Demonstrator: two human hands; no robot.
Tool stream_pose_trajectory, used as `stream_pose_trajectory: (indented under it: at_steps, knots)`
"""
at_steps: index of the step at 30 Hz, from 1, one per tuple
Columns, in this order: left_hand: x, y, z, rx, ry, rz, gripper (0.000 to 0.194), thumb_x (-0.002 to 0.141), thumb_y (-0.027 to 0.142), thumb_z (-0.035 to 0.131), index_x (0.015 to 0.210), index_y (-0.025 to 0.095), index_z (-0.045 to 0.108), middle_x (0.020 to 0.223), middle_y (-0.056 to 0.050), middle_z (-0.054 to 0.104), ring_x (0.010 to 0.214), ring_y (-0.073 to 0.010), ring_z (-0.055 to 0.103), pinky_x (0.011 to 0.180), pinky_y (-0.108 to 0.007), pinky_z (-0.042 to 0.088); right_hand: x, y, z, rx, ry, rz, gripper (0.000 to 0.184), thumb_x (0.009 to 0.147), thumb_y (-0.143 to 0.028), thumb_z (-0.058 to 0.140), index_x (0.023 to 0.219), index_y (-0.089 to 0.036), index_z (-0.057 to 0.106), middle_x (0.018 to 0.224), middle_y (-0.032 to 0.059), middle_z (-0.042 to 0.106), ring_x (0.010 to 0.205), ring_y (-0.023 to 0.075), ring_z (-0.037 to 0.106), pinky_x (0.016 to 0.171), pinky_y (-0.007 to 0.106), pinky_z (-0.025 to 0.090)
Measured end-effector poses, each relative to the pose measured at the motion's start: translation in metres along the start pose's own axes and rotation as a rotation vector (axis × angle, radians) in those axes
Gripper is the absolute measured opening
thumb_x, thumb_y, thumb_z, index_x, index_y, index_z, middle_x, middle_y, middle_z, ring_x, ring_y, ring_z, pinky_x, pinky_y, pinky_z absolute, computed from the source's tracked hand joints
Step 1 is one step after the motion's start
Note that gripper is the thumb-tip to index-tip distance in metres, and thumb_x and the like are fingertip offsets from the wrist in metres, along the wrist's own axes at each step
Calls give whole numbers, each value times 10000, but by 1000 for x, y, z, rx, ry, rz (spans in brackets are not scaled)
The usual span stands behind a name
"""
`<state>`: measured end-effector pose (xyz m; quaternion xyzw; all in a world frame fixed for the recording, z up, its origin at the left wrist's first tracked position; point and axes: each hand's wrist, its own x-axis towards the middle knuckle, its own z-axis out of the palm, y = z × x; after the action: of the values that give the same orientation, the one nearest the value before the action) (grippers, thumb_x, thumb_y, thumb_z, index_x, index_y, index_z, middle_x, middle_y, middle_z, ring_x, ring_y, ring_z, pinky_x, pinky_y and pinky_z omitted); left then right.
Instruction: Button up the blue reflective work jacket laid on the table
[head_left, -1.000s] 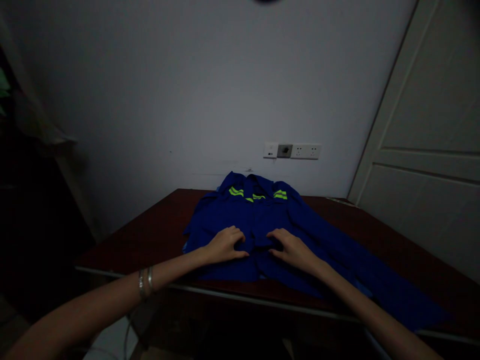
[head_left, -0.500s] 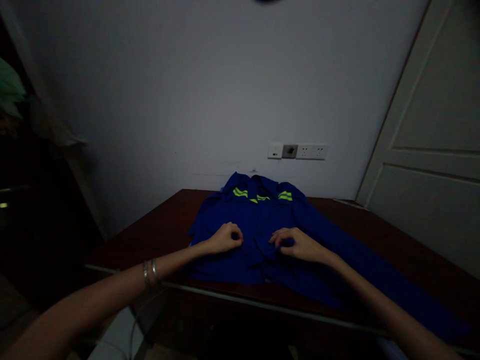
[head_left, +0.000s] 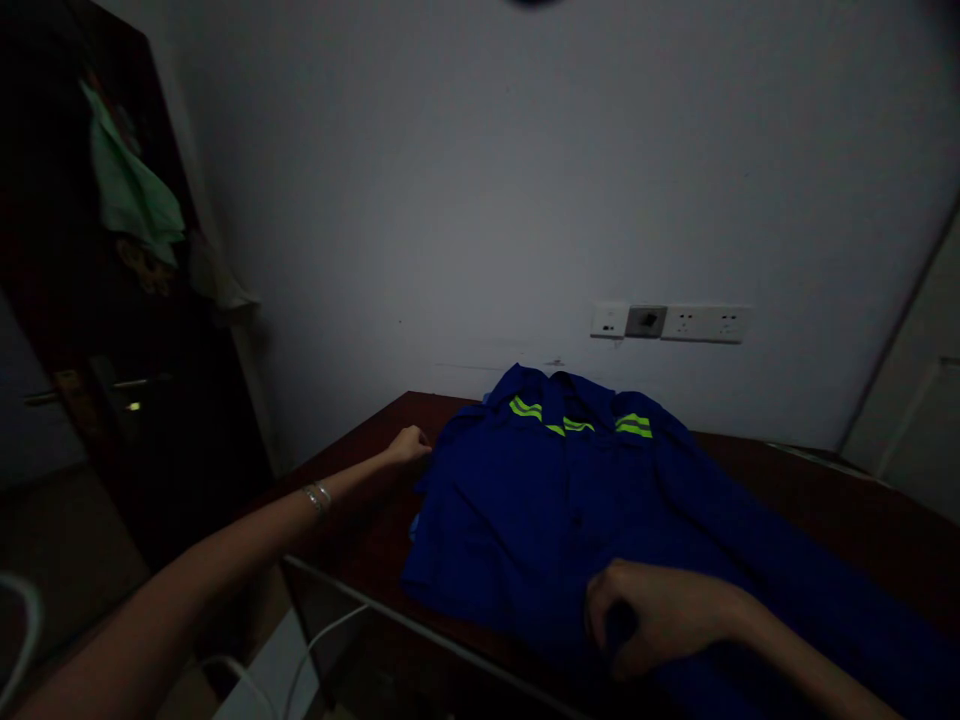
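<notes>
A blue jacket (head_left: pixel 517 510) with yellow-green reflective stripes lies front up on the dark red table (head_left: pixel 360 540), its collar toward the wall. One long sleeve stretches down to the right. At the jacket's left edge, beside the sleeve, is my left hand (head_left: pixel 409 446), its fingers bunched together on the cloth; the fingertips are partly hidden. My right hand (head_left: pixel 660 615) is over the lower front near the hem, fingers and thumb curled into a ring and pinching the blue cloth. Two silvery bangles (head_left: pixel 317 495) circle my left wrist.
A wall with a row of sockets (head_left: pixel 675 322) rises behind the table. On the left stands a dark door (head_left: pixel 217 430) with a green cloth (head_left: pixel 135 195) hanging by it. White cables (head_left: pixel 315 640) hang below the table's front edge (head_left: pixel 420 630). A pale door panel (head_left: pixel 919 400) is at right.
My view has swung left and closer. My left hand has gone from the jacket's middle to its left edge. My right hand has come down toward the hem, and the front lies flatter.
</notes>
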<state>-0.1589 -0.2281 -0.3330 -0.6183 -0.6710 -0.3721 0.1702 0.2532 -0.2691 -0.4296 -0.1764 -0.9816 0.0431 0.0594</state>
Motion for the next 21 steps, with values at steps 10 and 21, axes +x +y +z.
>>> stream_pose_trajectory:
  at_steps: [10, 21]
  knots:
    - [25, -19, 6, -143, -115, -167, 173, 604, 268, 619, 632, 101, 654, 569, -16, 587, 557, -124, 528, 496, -191, 372, 21, 21, -37, 135, 119, 66, 215, 732, -318, 538, 822, -166, 659, 756, 9, 642, 671, 107, 553, 564, 168, 381]
    - [71, -5, 21, -233, -150, -253, 86, 604, 145, 608, 539, 95, 583, 479, 3, 520, 482, -97, 487, 471, -191, 375, 30, 47, -77, 125, 221, 56, 208, 766, -232, 448, 773, -159, 643, 733, 13, 630, 672, 114, 544, 595, 194, 395]
